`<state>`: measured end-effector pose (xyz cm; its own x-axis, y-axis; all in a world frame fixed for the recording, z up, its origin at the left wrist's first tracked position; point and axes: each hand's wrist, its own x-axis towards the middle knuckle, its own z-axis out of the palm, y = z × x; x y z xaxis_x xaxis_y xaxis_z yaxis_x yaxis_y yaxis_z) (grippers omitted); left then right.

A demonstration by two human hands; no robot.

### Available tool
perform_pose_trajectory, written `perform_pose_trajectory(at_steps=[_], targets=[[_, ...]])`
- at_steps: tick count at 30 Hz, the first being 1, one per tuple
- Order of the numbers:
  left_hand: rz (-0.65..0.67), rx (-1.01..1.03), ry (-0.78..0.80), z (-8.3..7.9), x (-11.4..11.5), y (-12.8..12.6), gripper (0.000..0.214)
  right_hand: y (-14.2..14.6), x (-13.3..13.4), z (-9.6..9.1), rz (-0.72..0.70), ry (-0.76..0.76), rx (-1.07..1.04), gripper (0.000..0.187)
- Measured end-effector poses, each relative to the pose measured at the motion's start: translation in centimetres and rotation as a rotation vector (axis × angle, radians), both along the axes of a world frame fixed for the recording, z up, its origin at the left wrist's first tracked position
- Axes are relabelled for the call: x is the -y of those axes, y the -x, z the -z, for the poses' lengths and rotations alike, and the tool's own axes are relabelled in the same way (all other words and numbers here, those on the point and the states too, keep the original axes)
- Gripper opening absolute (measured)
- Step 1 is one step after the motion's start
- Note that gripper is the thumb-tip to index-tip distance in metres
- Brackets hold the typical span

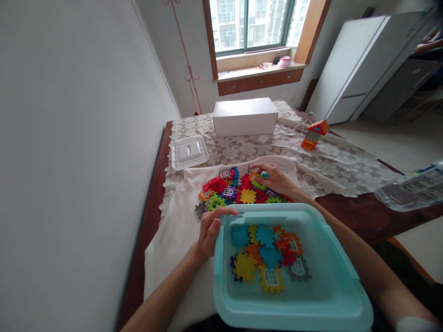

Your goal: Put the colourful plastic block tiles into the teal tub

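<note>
A turquoise plastic bin (332,258) sits at the near edge of the table with several coloured interlocking toy tiles (266,253) inside. My left hand (212,229) grips the bin's far left corner, thumb over the rim. Beyond the bin, a pile of coloured tiles (238,189) lies on a white cloth (176,230). My right hand (273,177) reaches over the far side of the pile with its fingers closed on a small tile there.
A white box (245,116) stands at the far end of the lace-covered table (332,161). A clear plastic lid (188,151) lies at far left, a built toy house (313,133) at far right. A clear bottle (411,186) lies at the right edge. A wall runs along the left.
</note>
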<state>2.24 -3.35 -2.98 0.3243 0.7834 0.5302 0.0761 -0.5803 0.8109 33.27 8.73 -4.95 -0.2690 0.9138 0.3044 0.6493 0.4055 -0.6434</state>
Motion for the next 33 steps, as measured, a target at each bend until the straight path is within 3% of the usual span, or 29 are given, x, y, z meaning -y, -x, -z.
perform_pose_trajectory(at_steps=[4,8,11,14,17,19,21,24,28,30,33], targets=[[0.001,-0.003,0.015,-0.1,0.1,-0.1,0.054,0.3,0.2,-0.4,0.082,-0.052,-0.078,0.033],[-0.012,0.001,0.01,-0.2,0.2,-0.2,0.055,0.3,0.6,-1.5,0.075,0.073,-0.517,0.032],[-0.015,-0.008,-0.009,-0.3,0.2,-0.2,0.053,0.4,1.5,-2.9,-0.042,0.285,-0.84,0.045],[-0.008,-0.015,0.012,-0.4,0.3,-0.1,0.056,0.4,3.0,-4.4,-0.248,0.465,-0.924,0.059],[-0.022,-0.019,0.022,-0.5,0.3,-0.1,0.056,0.8,4.3,-5.5,-0.46,0.545,-0.79,0.061],[-0.027,-0.022,0.027,-0.5,0.4,-0.1,0.056,1.1,4.8,-5.8,-0.525,0.52,-0.683,0.056],[-0.024,-0.019,0.043,-0.5,0.3,-0.1,0.056,1.5,4.7,-5.8,-0.461,0.413,-0.663,0.053],[-0.003,-0.005,0.053,-0.4,0.1,-0.2,0.056,1.4,3.5,-4.7,-0.194,0.207,-0.567,0.047],[-0.013,-0.008,0.026,-0.2,0.0,-0.1,0.055,0.0,1.4,-2.1,0.083,-0.001,-0.043,0.033],[-0.028,-0.021,0.013,-0.1,0.1,0.0,0.053,-0.9,0.8,-0.9,0.098,-0.007,0.168,0.038],[-0.042,-0.028,0.007,-0.1,0.2,0.0,0.055,-2.0,0.6,0.0,0.027,0.078,0.314,0.058]])
